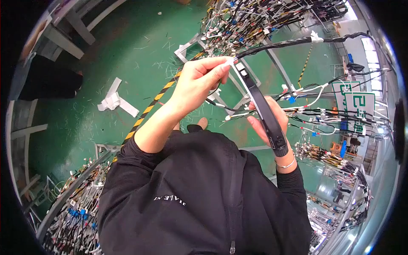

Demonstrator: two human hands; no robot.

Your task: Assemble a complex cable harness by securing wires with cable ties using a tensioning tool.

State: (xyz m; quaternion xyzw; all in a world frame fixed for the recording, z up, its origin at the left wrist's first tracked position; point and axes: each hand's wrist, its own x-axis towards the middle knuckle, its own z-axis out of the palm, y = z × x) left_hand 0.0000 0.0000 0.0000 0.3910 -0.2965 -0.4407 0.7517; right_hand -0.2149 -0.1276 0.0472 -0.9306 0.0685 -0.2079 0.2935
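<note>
- Left hand [197, 83]: thumb and index finger pressed together, pinching a small, thin white strip [230, 62] at the near end of a long black-wrapped cable bundle [289, 42].
- Right hand [276, 114]: fingers curled partly closed around a long, slim, black handheld tool [264, 108], fingertips showing along its left side.
- The tool slants across the space in front of the body, its narrow tip just below the left fingertips, its rounded end over the right wrist.
- The bundle runs rightward from the pinch, with a white knotted wrap [315, 37] along it.
- Below, beyond the left edge of a yellow-and-black striped line [146, 111], a white three-armed piece [111, 101] lies on the green floor [127, 51].
</note>
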